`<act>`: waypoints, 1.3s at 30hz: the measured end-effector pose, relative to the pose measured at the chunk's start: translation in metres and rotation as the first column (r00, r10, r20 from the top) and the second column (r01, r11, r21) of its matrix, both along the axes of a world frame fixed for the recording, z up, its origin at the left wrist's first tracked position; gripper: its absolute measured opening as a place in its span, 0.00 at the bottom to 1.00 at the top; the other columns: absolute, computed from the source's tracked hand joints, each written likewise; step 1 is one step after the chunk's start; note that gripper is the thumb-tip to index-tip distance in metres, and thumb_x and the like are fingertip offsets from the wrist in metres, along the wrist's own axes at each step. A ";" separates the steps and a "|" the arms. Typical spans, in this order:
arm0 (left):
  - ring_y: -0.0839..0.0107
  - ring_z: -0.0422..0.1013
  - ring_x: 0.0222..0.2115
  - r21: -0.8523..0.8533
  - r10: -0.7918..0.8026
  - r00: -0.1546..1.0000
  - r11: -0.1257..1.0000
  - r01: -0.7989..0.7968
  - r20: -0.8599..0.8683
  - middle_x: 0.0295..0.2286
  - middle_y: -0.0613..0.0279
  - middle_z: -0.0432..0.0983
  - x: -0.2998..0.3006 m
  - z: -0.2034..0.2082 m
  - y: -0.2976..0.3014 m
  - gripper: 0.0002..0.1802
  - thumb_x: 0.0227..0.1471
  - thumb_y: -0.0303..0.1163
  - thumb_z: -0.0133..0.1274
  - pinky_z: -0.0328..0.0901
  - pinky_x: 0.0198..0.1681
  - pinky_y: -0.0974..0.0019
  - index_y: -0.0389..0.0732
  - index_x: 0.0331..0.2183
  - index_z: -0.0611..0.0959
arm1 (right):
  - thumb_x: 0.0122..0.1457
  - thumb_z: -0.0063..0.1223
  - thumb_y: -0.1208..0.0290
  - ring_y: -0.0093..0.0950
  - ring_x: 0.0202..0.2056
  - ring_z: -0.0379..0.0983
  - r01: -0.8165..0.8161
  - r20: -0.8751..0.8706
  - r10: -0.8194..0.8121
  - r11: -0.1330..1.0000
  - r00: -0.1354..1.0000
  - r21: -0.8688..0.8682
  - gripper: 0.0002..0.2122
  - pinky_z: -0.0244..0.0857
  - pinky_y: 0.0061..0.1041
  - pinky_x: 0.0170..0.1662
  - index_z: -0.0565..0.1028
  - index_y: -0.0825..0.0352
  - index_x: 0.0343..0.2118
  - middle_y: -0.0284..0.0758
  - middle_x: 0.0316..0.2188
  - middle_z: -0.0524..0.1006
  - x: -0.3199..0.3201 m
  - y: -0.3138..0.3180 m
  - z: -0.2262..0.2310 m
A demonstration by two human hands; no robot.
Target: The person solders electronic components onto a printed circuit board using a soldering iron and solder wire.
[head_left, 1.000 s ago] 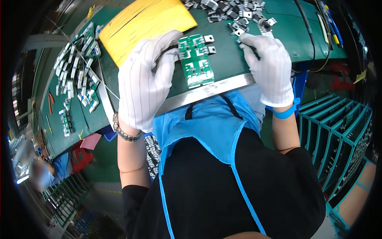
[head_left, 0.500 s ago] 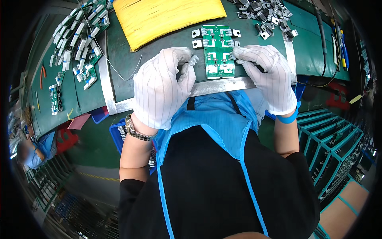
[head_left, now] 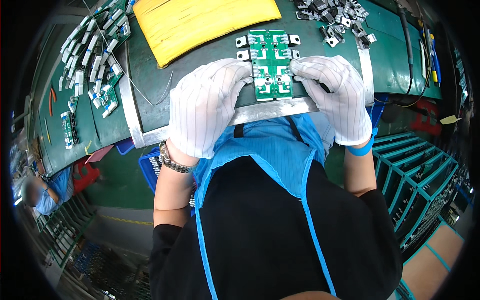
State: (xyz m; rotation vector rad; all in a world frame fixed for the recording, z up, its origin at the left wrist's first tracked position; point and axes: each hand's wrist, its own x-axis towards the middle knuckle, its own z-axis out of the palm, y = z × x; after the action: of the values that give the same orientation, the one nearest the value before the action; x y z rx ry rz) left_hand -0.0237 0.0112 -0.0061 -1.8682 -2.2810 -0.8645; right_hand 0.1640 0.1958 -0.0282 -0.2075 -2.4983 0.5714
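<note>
A green circuit board lies on the bench in front of me, its length running away from me. Black transistors with metal tabs stick out from its far part, such as one on the left and one on the right. My left hand, in a striped white glove, is closed in a pinch at the board's left edge, on a transistor mostly hidden by the fingertips. My right hand, gloved alike, pinches at the right edge, where silvery transistor legs show beside the fingers.
A pile of loose transistors lies at the back right, a yellow pad behind the board. Boards with white parts heap at the left near a thin wire. A metal strip edges the bench. Another person sits far left.
My left hand has moved right, bringing the transistor in its fingers to the board's left edge. The right hand stays at the right edge. The view has shifted slightly.
</note>
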 end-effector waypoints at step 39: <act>0.59 0.80 0.38 0.205 0.035 0.998 0.979 -0.024 -0.050 0.41 0.58 0.83 0.006 -0.006 0.002 0.25 0.44 0.21 0.66 0.74 0.43 0.60 0.40 0.48 0.84 | 0.57 0.62 0.77 0.38 0.39 0.79 0.446 -0.162 -0.416 0.850 0.895 0.281 0.19 0.74 0.35 0.44 0.79 0.61 0.52 0.37 0.38 0.82 -0.001 0.056 -0.013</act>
State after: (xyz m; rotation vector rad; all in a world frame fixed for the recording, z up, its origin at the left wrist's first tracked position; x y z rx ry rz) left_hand -0.0181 0.0132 -0.0122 -1.7446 -2.0938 -0.9899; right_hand 0.1633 0.2517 -0.0411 -0.5869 -2.2997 -0.0035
